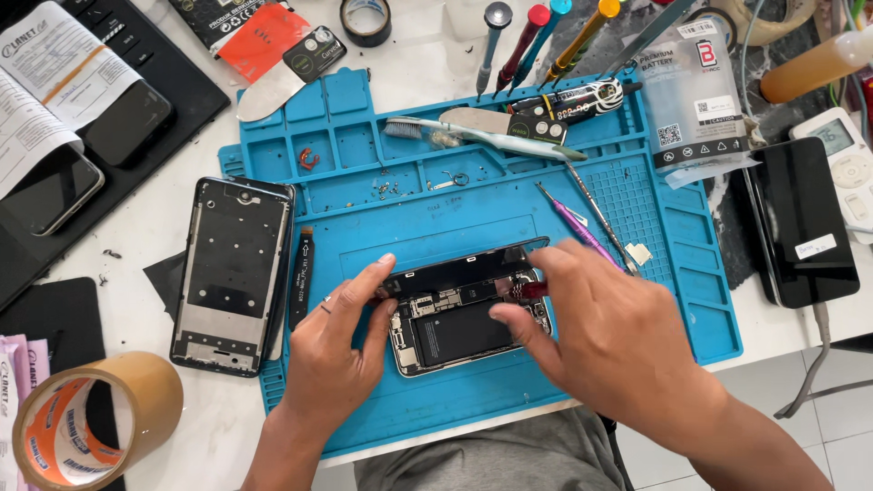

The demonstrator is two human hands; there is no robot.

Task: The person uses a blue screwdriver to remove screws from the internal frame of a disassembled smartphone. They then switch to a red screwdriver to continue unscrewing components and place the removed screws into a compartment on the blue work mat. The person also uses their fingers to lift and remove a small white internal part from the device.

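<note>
An opened phone (455, 323) lies on the blue repair mat (509, 209), its battery and circuit boards exposed. My left hand (336, 350) steadies the phone's left edge, the index finger resting on the upper left corner. My right hand (591, 327) pinches a small red-handled tool (530, 289) over the phone's upper right part. A dark strip, perhaps the lifted screen, runs along the phone's top edge (473, 262).
A phone frame (232, 273) and a flex strip (300, 277) lie left of the mat. A tape roll (91, 423) stands at lower left. Screwdrivers (546, 36), a toothbrush (482, 136), tweezers and a purple tool (573, 223) lie at the mat's back. A black phone (805, 223) is at right.
</note>
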